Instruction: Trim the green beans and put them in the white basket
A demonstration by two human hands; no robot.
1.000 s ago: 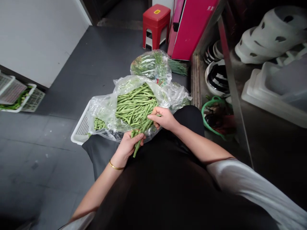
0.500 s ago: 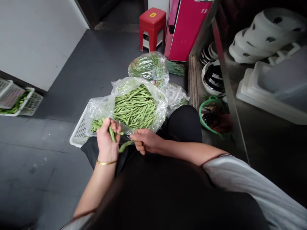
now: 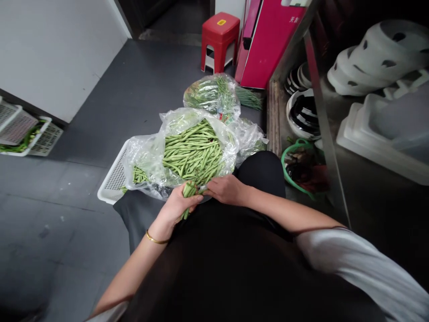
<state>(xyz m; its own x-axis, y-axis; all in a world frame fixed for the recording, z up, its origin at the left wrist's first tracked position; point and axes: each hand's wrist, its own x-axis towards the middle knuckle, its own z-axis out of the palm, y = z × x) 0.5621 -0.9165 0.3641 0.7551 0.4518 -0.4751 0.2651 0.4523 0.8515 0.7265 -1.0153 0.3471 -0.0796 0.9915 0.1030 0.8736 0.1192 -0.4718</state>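
Note:
A small bunch of green beans (image 3: 189,189) is wrapped in the fingers of my left hand (image 3: 179,203), in front of my lap. Right beside it, my right hand (image 3: 228,190) is closed in a pinch at the ends of the beans; what lies between its fingertips is too small to make out. Just beyond both hands, a clear plastic bag (image 3: 231,138) lies wide open, full of long green beans (image 3: 194,150). Left of that, a white perforated basket (image 3: 115,179) is partly covered by the plastic, with more beans showing near it.
Bagged green vegetables (image 3: 211,96) lie behind the bean bag. Farther back stands a red stool (image 3: 220,40) beside a pink cabinet (image 3: 273,44). To the right, a green basket (image 3: 284,167) and bowls sit under a metal shelf (image 3: 326,134). White crates (image 3: 47,138) stand at left.
My left hand has moved right, from over the basket side to meet my right hand, carrying the beans. The loose bean under my right hand no longer shows there.

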